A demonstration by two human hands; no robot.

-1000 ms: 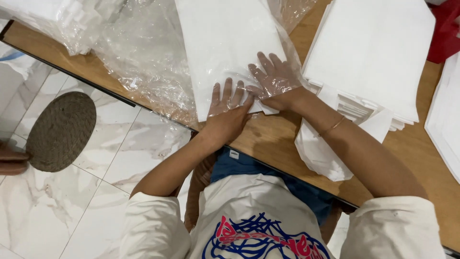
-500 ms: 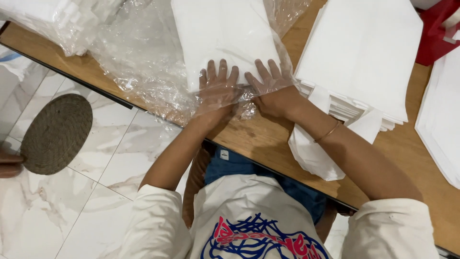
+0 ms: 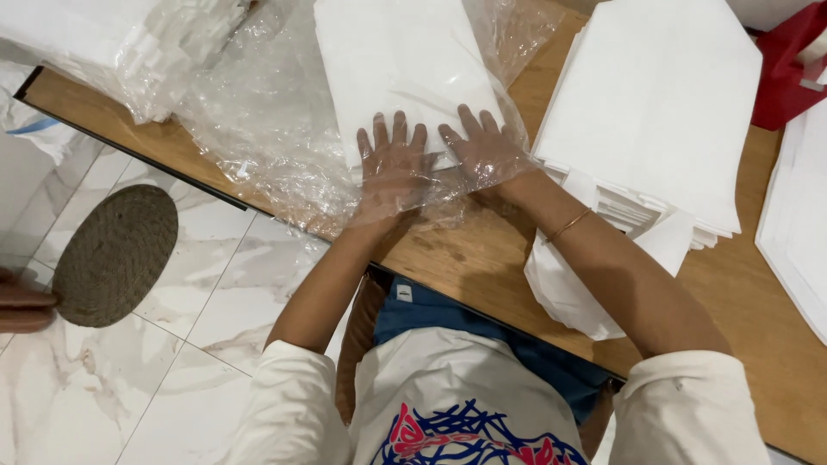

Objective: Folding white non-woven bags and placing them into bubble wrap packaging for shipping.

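- White folded sheets (image 3: 405,65), stacked flat and rectangular, matte and smooth, lying on the wooden table (image 3: 469,258) inside a crinkled clear plastic wrap (image 3: 267,129) (glossy, full of creases) that spills over the table's near edge.
- Left hand (image 3: 392,168) flat, fingers spread wide, palm down on the near edge of the stack, seemingly under a layer of the film; pressing, gripping nothing.
- Right hand (image 3: 484,151) just beside it, likewise open and splayed, palm down on the stack's near corner and the film; a thin gold bangle (image 3: 568,226) on that wrist.
- To the right, a taller pile of white folded sheets (image 3: 655,112), edges layered and stepped, with one loose white piece (image 3: 568,284) drooping toward the table's edge.
- Far right, more white sheets (image 3: 797,224) and something red (image 3: 788,73) (kind unclear).
- Top left, a wrapped white bundle (image 3: 129,43).
- Below, marbled white floor tiles (image 3: 172,379) and a round woven mat (image 3: 112,254), coarse and brown.
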